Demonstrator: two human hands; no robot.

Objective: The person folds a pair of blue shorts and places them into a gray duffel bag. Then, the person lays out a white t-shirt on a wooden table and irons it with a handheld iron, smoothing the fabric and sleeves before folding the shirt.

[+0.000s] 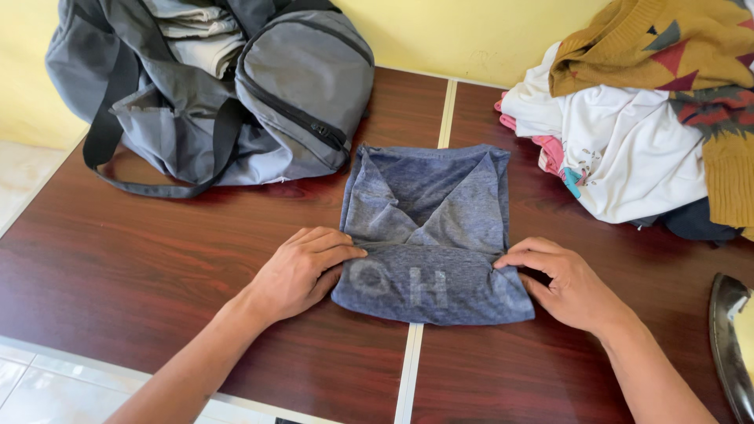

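The folded blue-grey heathered knit shirt (430, 235) lies at centre frame on the dark red-brown wooden table (141, 259), its faded print only partly legible. Your left hand (302, 271) pinches its left edge, fingers pressed together; your right hand (567, 281) pinches the right edge, fingertips hidden in the fold. Upper left, an open grey duffel bag (290, 94) is cut off; upper right, a pile of clothes (644, 118) runs off frame.

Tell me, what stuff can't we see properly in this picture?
- Grey bag: its top is cut off by the head view's upper edge.
- Clothes pile: runs off the right edge.
- Dark curved object: mostly out of frame, unidentifiable.
- Blue shirt: folded, inner layers hidden.
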